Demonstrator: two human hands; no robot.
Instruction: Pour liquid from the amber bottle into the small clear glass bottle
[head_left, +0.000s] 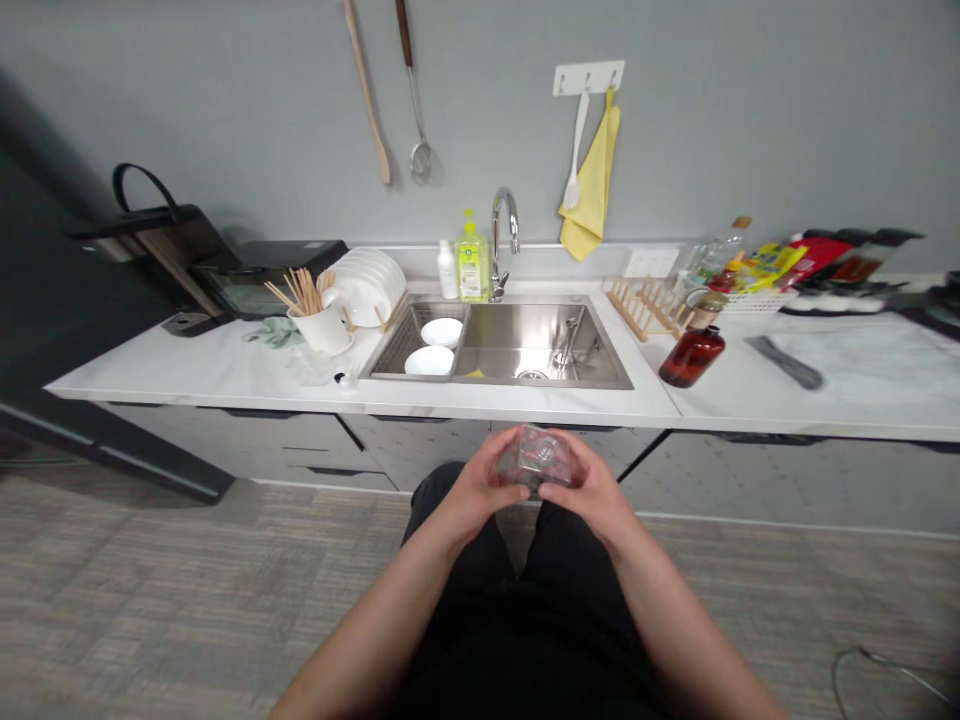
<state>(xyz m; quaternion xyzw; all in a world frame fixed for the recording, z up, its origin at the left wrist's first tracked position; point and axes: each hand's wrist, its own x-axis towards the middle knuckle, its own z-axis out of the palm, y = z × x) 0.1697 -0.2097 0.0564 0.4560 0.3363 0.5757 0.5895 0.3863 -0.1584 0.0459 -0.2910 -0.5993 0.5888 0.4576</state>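
Between both hands, in front of the counter's edge, is a small clear container [546,455], see-through with a squarish end facing up; its exact kind I cannot make out. My left hand [484,480] wraps its left side, thumb across the near face. On the other side my right hand [596,485] grips it the same way, the two thumb tips close together. Beyond them lies the steel sink [622,375], with two white bowls [430,360] in its left basket. A chrome faucet [497,240] rises behind the basin.
Left of the sink stand a white cup of chopsticks [321,332] and racked white plates [367,285]. Soap bottles [471,265] are by the faucet. To the right are a brown bottle [691,358], a wooden rack [637,310] and a dark grey utensil [786,362].
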